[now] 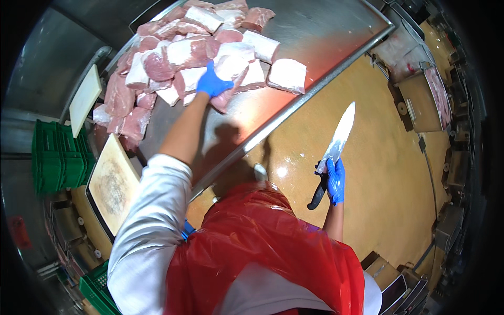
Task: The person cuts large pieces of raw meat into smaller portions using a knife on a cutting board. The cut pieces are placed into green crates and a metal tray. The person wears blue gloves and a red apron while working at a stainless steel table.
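Observation:
My left hand [213, 82], in a blue glove, grips a piece of raw pork loin [233, 68] at the near edge of a heap. Its thumb and forefinger are spread across the meat, and its other fingers are partly hidden. More pale pink loin pieces [189, 52] with white fat lie piled on the steel table [315, 26]. Off to the right, beyond the table's rim, my right hand [336, 181] in a blue glove holds a large knife [340, 134]. The knife's black handle sticks out below the fingers, and its broad blade points up and away from me.
A raised metal rim [294, 107] edges the table on my side. Left of it are a stained white cutting board [113, 184], a narrower white board [85, 100] and green crates [60, 157]. At the far right, a cardboard box [420, 100] stands above the wet tan floor [388, 178].

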The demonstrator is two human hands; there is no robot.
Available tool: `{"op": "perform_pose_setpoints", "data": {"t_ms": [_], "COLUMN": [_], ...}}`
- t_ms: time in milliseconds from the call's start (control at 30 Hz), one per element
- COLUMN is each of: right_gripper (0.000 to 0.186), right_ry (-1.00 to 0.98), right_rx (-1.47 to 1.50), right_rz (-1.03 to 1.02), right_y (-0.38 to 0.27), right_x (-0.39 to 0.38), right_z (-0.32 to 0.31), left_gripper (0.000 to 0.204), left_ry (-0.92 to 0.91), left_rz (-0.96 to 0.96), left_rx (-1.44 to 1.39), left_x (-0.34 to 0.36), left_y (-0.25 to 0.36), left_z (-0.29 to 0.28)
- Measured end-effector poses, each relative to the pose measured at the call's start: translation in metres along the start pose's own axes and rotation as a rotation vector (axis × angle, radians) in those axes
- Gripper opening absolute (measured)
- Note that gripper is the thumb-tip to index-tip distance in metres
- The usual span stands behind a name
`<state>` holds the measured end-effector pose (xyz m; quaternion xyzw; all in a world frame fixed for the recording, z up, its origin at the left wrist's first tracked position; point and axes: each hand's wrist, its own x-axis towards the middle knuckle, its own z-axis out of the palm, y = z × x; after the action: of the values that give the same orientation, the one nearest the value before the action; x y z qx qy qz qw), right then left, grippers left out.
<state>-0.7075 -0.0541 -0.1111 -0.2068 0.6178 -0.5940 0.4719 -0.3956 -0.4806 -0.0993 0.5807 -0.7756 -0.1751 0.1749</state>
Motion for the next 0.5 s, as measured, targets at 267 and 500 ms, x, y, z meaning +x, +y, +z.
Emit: {"op": "perform_pose_setpoints", "data": {"t_ms": [267,500], "right_gripper": [0.027,0.028], "right_ry": [-0.29,-0.53], "right_rx": [-0.148,-0.216], "right_rz": [0.009,-0.034], "right_y": [-0.015,-0.063], "right_x": [0.0,-0.051], "right_z": [0.077,0.109], "left_gripper": [0.039,0.048], "left_ry": [-0.327,0.311], "left_rz": [-0.459,-0.062], "left_rx": [-2.266,-1.283], "left_x": [-0.252,-0.395], "left_y": [-0.032,0.026], "left_z": [-0.009,-0.27]}}
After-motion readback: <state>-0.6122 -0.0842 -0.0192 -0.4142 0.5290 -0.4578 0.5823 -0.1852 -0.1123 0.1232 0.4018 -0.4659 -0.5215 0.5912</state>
